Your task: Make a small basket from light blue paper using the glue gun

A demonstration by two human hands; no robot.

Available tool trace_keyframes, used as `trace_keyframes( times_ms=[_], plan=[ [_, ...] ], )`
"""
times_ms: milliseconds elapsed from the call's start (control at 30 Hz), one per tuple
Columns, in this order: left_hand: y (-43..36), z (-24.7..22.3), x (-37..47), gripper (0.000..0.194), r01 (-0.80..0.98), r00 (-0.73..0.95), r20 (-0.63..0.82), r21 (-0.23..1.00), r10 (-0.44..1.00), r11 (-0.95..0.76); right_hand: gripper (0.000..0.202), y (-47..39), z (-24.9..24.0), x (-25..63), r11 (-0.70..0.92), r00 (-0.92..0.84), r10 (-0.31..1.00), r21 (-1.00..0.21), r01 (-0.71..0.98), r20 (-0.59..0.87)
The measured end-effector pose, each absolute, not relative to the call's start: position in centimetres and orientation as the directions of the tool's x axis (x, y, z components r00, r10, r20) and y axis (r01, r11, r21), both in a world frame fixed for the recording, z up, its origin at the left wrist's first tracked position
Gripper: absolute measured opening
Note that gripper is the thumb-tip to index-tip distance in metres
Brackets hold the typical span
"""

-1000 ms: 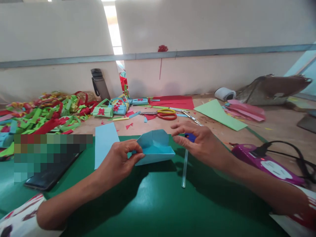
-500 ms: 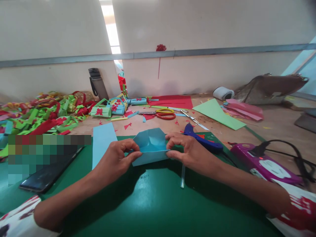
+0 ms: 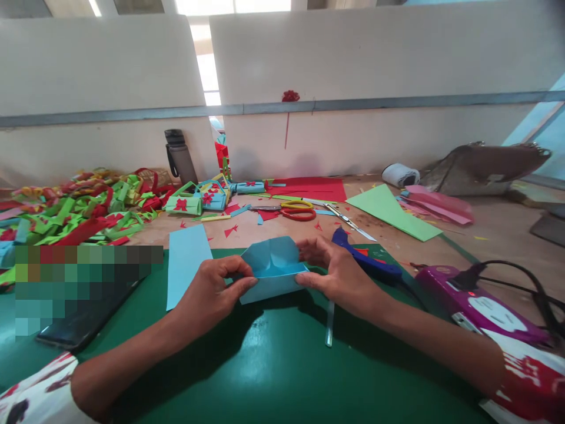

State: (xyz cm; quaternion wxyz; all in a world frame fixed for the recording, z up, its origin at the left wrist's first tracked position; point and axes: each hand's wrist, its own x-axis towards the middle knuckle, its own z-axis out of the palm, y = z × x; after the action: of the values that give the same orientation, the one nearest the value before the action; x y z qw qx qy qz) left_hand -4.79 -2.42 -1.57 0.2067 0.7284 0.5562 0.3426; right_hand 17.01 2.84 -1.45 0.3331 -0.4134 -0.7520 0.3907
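Well, from my distant seat I had the left hand [image 3: 226, 284] pinched on the left end of the blue paper box [image 3: 271, 288], while the right hand [image 3: 339, 270] stood half open at the other end, thumb against the front corner, fingers near the raised back flap. The box was between them over the green part of the table [image 3: 273, 377]; whether it touched, I couldn't tell. I judged it light, fairly stiff along its folds but easily creased, so its end corners seemed the best hold. It was open-topped, and I saw only bare paper inside. Farther out stood a capped bottle [image 3: 180, 160], its contents hidden, near small paper bags [image 3: 189, 206] with red bows, whose insides I couldn't see; well to the right lay a handbag [image 3: 483, 171], flap down.
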Motion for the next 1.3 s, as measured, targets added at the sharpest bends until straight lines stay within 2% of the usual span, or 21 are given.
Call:
trace_keyframes(
  times_ms=[267,533,867,1033,1167,1233,1300],
  plan=[
    [-2.4,-1.5,-4.5,0.018,0.661,0.092,0.260,0.706,0.961,-0.254,0.024,2.9,-1.4,16.5,0.226,-0.420,0.903,-0.933,0.279,0.093],
    [-2.4,-1.7,-4.4,0.018,0.675,0.066,0.289,0.692,0.955,-0.256,0.013,2.7,-1.8,16.6,0.308,-0.385,0.905,-0.902,0.301,0.181],
    [-2.3,-1.9,-4.3,0.016,0.704,0.090,0.342,0.643,0.935,-0.303,0.019,2.5,-2.4,16.6,0.307,-0.356,0.915,-0.900,0.309,0.190],
    [-2.3,-2.1,-4.3,0.011,0.696,0.083,0.366,0.644,0.927,-0.316,0.034,2.6,-2.5,16.5,0.220,-0.338,0.933,-0.941,0.255,0.127],
    [-2.4,-2.6,-4.3,0.007,0.664,0.049,0.372,0.681,0.927,-0.308,0.048,2.7,-2.7,16.5,0.220,-0.351,0.927,-0.948,0.228,0.131],
    [-2.5,-3.0,-4.2,0.023,0.616,0.001,0.356,0.736,0.935,-0.281,0.055,2.7,-2.9,16.5,0.232,-0.358,0.923,-0.947,0.222,0.142],
    [-2.6,-3.3,-4.0,0.053,0.561,-0.050,0.326,0.791,0.944,-0.244,0.059,2.8,-3.0,16.5,0.233,-0.362,0.921,-0.948,0.216,0.144]
  ],
)
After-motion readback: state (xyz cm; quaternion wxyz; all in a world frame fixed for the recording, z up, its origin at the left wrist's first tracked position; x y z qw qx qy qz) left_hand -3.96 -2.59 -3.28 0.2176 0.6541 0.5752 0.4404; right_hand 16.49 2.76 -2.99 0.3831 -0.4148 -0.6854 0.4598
